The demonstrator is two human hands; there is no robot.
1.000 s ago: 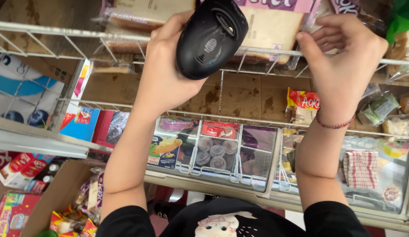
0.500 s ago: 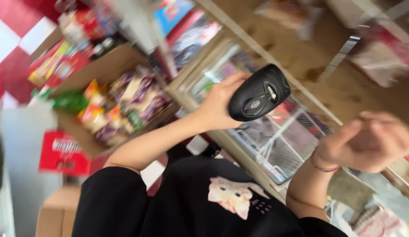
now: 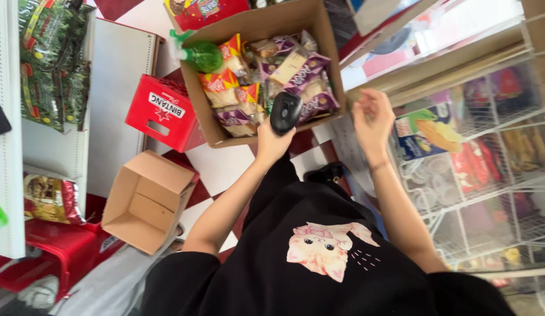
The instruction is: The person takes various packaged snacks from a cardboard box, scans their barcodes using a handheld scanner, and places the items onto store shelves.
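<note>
My left hand (image 3: 272, 137) grips a black handheld barcode scanner (image 3: 285, 112), held over the near edge of a large open cardboard box (image 3: 196, 99) on the floor. Inside the box lie several snack packets (image 3: 296, 73) in purple, yellow and red, plus a green bottle (image 3: 202, 57). My right hand (image 3: 373, 120) hovers empty with its fingers spread, to the right of the box and beside a wire shelf (image 3: 489, 175).
A smaller empty cardboard box (image 3: 145, 202) lies on the red and white checkered floor. A red plastic crate (image 3: 161, 111) stands next to the big box. White shelving (image 3: 9, 146) with green packets is at the left. Packaged goods fill the wire shelf at the right.
My view has swung down from the upper shelves to the floor. Both hands have dropped from the top rack; the scanner now hangs over the box of snacks.
</note>
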